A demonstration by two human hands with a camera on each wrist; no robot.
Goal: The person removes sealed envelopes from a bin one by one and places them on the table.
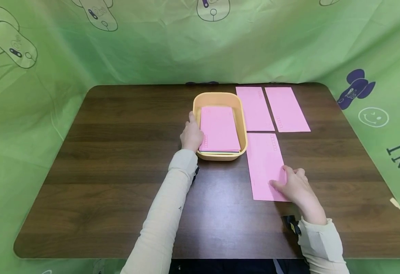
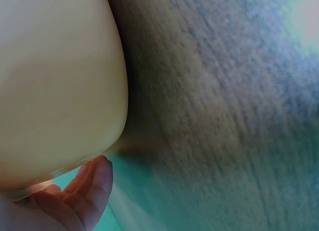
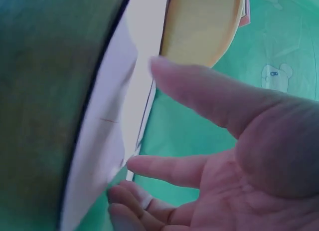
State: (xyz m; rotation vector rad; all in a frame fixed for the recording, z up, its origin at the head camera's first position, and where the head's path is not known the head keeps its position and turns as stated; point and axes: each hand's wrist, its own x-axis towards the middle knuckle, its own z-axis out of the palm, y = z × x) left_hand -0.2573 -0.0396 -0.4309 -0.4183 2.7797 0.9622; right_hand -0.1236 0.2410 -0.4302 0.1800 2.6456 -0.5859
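Note:
A pale yellow plastic bin (image 1: 242,131) holds a stack of envelopes, with a pink envelope (image 1: 219,127) on top. My left hand (image 1: 191,135) grips the bin's left side at the rim; the left wrist view shows its fingers (image 2: 102,178) against the outer wall. On the table to the right of the bin lies another pink envelope (image 1: 263,163). Its lower right corner is under my right hand (image 1: 297,186), thumb on the paper and index finger at the right edge. In the right wrist view those fingers (image 3: 169,170) are nearly straight and spread apart.
Two more pink envelopes, the left one (image 1: 254,108) and the right one (image 1: 286,108), lie side by side at the table's back edge. Small printed boxes mark the envelopes. The brown wood-grain table (image 1: 124,160) has a green printed cloth (image 1: 172,49) hanging behind and beside it.

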